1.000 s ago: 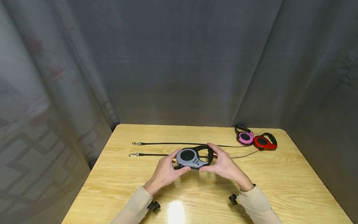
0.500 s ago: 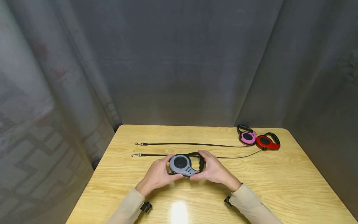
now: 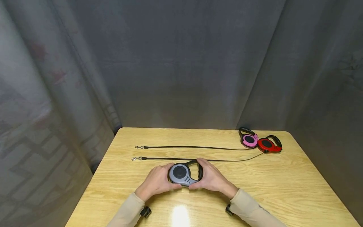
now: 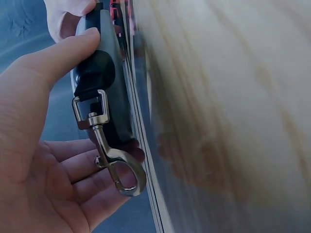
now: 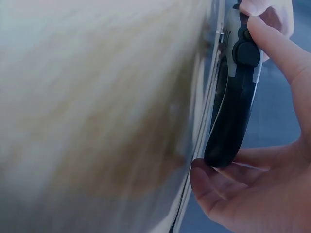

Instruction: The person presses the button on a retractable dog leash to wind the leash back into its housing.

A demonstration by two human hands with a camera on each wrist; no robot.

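A wooden table (image 3: pixel 283 189) with a pale grain stands in front of a grey curtain (image 3: pixel 181 63), which hangs behind it and at both sides.

On the table, beyond the grey leash, two black cords lie stretched from side to side. The nearer cord (image 3: pixel 198 160) passes just behind the grey leash, and the farther cord (image 3: pixel 193 147) lies a little behind that one. Each cord ends in a small metal clip (image 3: pixel 136 158) to the left of the grey leash. Far to the right and behind the grey leash, near the corner of the table, lie a pink leash (image 3: pixel 249 140) and a red leash (image 3: pixel 267 144), touching each other.

The left hand (image 3: pixel 157 182) and the right hand (image 3: pixel 209 178) hold the grey leash (image 3: pixel 181 174) between them, close above the table, near its front edge and about in the middle. The left hand grips the round body, with the thumb along one side and the fingers curled under it. The right hand grips the black handle (image 5: pixel 232 121) in the same way. In the left wrist view a metal snap hook (image 4: pixel 114 155) hangs from the front of the grey leash, over the left fingers (image 4: pixel 82 165).
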